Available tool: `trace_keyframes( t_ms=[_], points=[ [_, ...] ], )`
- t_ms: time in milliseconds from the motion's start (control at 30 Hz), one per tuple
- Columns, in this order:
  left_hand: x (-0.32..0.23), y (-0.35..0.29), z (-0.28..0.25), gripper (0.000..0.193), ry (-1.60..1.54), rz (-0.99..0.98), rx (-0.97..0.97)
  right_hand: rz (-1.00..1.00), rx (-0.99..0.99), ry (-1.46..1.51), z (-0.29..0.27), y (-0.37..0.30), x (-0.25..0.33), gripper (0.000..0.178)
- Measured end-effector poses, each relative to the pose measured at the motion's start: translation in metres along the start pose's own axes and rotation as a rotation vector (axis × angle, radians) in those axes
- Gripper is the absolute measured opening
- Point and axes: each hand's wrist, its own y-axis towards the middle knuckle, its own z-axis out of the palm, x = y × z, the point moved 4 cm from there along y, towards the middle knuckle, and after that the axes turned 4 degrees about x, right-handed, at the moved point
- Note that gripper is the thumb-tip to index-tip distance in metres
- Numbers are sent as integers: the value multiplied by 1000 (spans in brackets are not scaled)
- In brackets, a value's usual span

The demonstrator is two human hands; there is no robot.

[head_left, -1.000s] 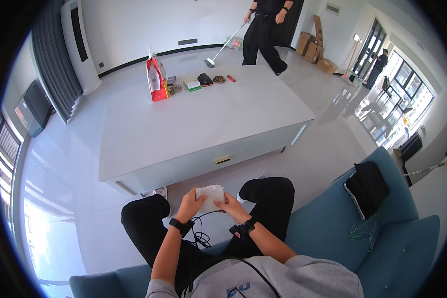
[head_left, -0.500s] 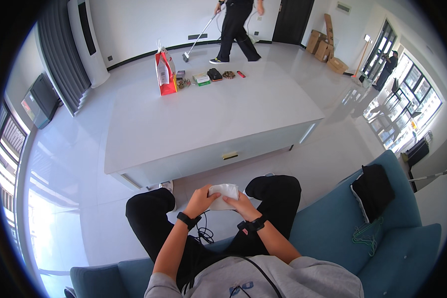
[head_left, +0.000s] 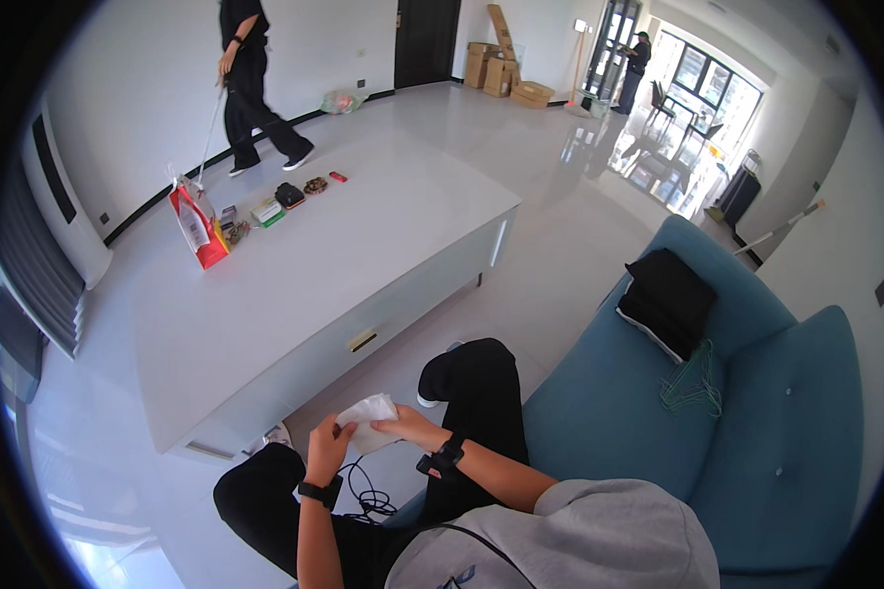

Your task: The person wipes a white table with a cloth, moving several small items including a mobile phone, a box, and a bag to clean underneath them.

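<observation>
Above my lap, in front of the white coffee table [head_left: 344,265], both hands grip a small white folded tissue bundle [head_left: 368,408]. My left hand [head_left: 328,446] pinches its left side, thumb on top. My right hand [head_left: 410,426] grips the right side, with the thumb lying across it. Most of the fingers are hidden beneath the bundle. A black band circles each wrist. Below the hands, a coiled black cable [head_left: 368,496] shows between my knees.
On the table stand a red paper bag [head_left: 194,226], small boxes [head_left: 267,212], a black pouch [head_left: 289,194] and a red object [head_left: 338,177]. The blue sofa [head_left: 599,383] holds folded black clothing [head_left: 670,299] and green hangers [head_left: 695,388]. One person [head_left: 248,88] walks beyond the table with a long-handled tool; another [head_left: 635,74] stands far right.
My view has turned right, so the table sits further left and more of the sofa shows. The walking person has moved left past the table. Both hands still hold the tissue bundle.
</observation>
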Motion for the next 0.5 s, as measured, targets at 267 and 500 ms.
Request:
trace_keyframes(
  t_ms=[267,500],
  points=[
    [-13,4,2,23,87,-5,36,43,31,37,-4,-5,2,50],
    [-8,3,-1,24,100,-9,25,0,37,-53,-5,-2,0,51]
  ],
)
